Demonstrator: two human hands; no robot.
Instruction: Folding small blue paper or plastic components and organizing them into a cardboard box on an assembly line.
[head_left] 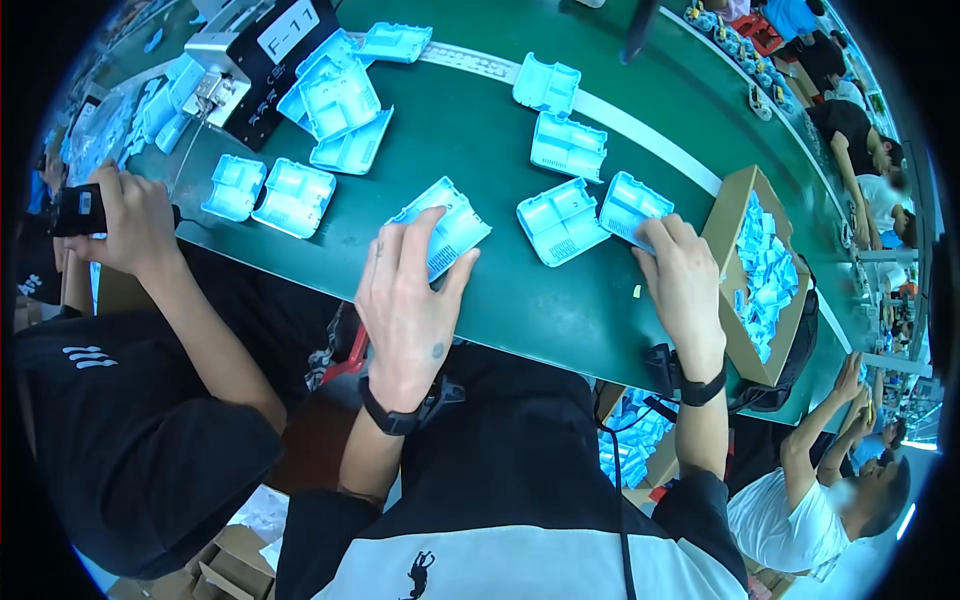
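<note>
My left hand (pixel 405 300) grips a light-blue plastic shell (pixel 455 228), its thumb at the near right edge and its fingers over the left side. The shell has ribs and a grid of small slots. On the right, my right hand (pixel 685 280) has its fingers and thumb closed at the near edge of another light-blue shell (pixel 630 203); the fingertips partly hide that edge. Just left of it, a third shell (pixel 562 225) lies with its hollow side up. Two more, a middle shell (pixel 568 147) and a far shell (pixel 547 84), lie behind.
Several blue shells are piled at a black machine (pixel 262 70) at the far left; a pair (pixel 293 198) lies nearer. A cardboard box (pixel 735 210) of small blue-and-white pieces stands on the green table (pixel 440 120) at right. A co-worker's hand (pixel 140 220) holds a black device at left.
</note>
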